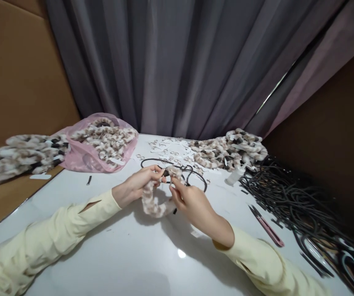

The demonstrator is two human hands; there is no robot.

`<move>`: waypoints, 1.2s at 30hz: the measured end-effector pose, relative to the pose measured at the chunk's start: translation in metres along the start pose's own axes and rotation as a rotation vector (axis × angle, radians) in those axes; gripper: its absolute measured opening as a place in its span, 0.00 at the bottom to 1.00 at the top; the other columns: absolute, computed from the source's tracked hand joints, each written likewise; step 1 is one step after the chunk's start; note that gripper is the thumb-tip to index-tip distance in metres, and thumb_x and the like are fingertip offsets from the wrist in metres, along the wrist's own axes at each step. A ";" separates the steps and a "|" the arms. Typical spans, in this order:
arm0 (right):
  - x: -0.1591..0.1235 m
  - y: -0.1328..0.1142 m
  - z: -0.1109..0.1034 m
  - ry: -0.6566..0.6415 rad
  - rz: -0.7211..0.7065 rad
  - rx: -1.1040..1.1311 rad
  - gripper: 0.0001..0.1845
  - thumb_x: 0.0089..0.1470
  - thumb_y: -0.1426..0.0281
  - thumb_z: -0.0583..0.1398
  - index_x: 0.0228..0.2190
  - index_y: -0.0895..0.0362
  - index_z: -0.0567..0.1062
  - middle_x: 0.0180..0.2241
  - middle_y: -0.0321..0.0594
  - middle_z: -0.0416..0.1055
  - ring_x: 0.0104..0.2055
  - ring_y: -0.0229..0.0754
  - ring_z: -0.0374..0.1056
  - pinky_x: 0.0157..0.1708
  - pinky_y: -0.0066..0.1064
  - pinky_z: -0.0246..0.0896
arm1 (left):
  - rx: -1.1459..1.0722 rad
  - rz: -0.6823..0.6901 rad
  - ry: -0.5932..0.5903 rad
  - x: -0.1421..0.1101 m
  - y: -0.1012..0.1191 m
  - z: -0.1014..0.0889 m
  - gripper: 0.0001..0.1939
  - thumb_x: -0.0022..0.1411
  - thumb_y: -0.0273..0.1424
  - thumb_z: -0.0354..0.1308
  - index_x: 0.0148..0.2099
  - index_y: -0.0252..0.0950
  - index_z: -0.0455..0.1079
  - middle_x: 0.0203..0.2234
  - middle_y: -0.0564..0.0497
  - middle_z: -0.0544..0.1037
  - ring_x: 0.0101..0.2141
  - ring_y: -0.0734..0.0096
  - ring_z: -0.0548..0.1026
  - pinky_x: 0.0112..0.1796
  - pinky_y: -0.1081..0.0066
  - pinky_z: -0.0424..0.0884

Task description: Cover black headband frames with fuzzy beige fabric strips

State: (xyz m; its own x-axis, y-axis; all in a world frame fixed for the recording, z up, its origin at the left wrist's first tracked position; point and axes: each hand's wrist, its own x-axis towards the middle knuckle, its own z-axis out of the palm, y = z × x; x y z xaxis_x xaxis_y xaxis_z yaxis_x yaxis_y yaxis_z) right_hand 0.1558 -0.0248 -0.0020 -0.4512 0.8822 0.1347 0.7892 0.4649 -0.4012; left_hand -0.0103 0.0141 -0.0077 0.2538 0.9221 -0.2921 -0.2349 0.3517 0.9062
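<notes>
Between my hands is a fluffy white-and-brown ring (154,209) of plush tubing, held just above the table. My left hand (133,183) pinches its upper left part, at a dark section. With bent fingers, my right hand (192,203) grips the plush on the right side; what lies right under those fingertips is partly hidden. Behind the ring, loops of thin black cord (202,179) rest on the white table (112,250). A short black piece pokes out below the ring, near my right fingers.
At the left, similar plush rings (25,152) spill from a pink plastic bag (81,152). More plush rings (238,148) lie back right, beside a small clear bottle (235,176). Black cords (288,197) heap at the right, near pink-handled snips (266,226). Small metal-looking bits (172,154) scatter behind.
</notes>
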 end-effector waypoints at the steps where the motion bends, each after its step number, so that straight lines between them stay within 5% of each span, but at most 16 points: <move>1: 0.003 0.002 0.004 -0.032 0.011 0.072 0.13 0.60 0.69 0.48 0.44 0.58 0.68 0.18 0.36 0.67 0.17 0.37 0.58 0.21 0.27 0.44 | -0.051 -0.031 -0.016 -0.001 0.002 0.001 0.10 0.42 0.18 0.56 0.24 0.35 0.57 0.15 0.59 0.65 0.15 0.84 0.60 0.18 0.82 0.57; 4: 0.013 0.011 0.016 -0.056 0.037 0.382 0.11 0.60 0.67 0.48 0.36 0.57 0.68 0.21 0.36 0.70 0.20 0.36 0.60 0.23 0.26 0.49 | -0.136 -0.059 -0.063 -0.006 0.008 0.006 0.12 0.41 0.17 0.55 0.22 0.35 0.55 0.14 0.60 0.62 0.14 0.85 0.60 0.17 0.82 0.58; 9: 0.022 0.014 0.029 -0.178 0.120 0.884 0.17 0.60 0.64 0.46 0.26 0.58 0.66 0.19 0.32 0.65 0.12 0.29 0.48 0.15 0.24 0.45 | -0.024 0.001 -0.128 -0.016 0.006 0.010 0.08 0.45 0.23 0.58 0.25 0.35 0.59 0.16 0.58 0.66 0.16 0.79 0.66 0.20 0.78 0.63; 14: 0.021 0.008 0.031 -0.036 0.093 0.952 0.16 0.58 0.64 0.49 0.22 0.56 0.62 0.11 0.26 0.52 0.13 0.29 0.45 0.15 0.24 0.40 | 0.286 0.184 -0.047 -0.023 0.004 0.012 0.09 0.54 0.34 0.57 0.30 0.35 0.62 0.20 0.56 0.69 0.19 0.79 0.66 0.21 0.79 0.60; 17: 0.018 0.006 0.029 -0.018 0.104 0.928 0.18 0.57 0.61 0.52 0.19 0.56 0.61 0.10 0.26 0.51 0.14 0.29 0.45 0.16 0.25 0.41 | 0.591 0.384 0.035 -0.026 0.003 0.012 0.08 0.57 0.35 0.53 0.30 0.36 0.61 0.19 0.56 0.69 0.17 0.78 0.63 0.19 0.78 0.55; 21: 0.011 0.003 0.025 -0.096 0.134 0.957 0.23 0.55 0.58 0.53 0.15 0.56 0.57 0.11 0.27 0.50 0.14 0.30 0.46 0.17 0.25 0.42 | 1.041 0.862 0.166 -0.028 -0.006 0.009 0.05 0.59 0.28 0.49 0.30 0.36 0.60 0.21 0.53 0.69 0.23 0.72 0.68 0.25 0.74 0.61; 25: 0.003 -0.001 0.020 -0.059 0.080 0.952 0.19 0.56 0.60 0.53 0.19 0.57 0.64 0.12 0.27 0.51 0.15 0.31 0.46 0.18 0.26 0.43 | 1.199 1.108 0.212 -0.025 -0.016 0.005 0.07 0.58 0.21 0.45 0.31 0.36 0.58 0.23 0.52 0.69 0.25 0.71 0.69 0.27 0.74 0.63; 29: -0.002 -0.005 0.017 -0.029 -0.004 0.843 0.17 0.57 0.64 0.52 0.19 0.57 0.64 0.14 0.29 0.53 0.17 0.31 0.48 0.20 0.26 0.45 | 1.250 1.146 0.211 -0.023 -0.017 0.006 0.08 0.58 0.19 0.44 0.30 0.37 0.57 0.23 0.53 0.68 0.25 0.72 0.69 0.28 0.74 0.63; 36: 0.000 0.000 0.008 0.017 -0.108 0.412 0.13 0.58 0.71 0.51 0.22 0.57 0.63 0.18 0.30 0.55 0.20 0.32 0.51 0.22 0.26 0.42 | 1.103 0.834 0.143 -0.026 0.000 0.009 0.07 0.59 0.23 0.49 0.29 0.37 0.58 0.18 0.60 0.64 0.18 0.79 0.61 0.22 0.78 0.57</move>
State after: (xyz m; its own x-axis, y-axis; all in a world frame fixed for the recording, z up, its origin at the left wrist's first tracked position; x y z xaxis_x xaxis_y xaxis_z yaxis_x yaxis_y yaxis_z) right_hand 0.1523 -0.0256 -0.0097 -0.5120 0.8331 0.2094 0.5038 0.4887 -0.7123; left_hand -0.0088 -0.0111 0.0028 0.2942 0.8260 0.4809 0.6028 -0.5508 0.5773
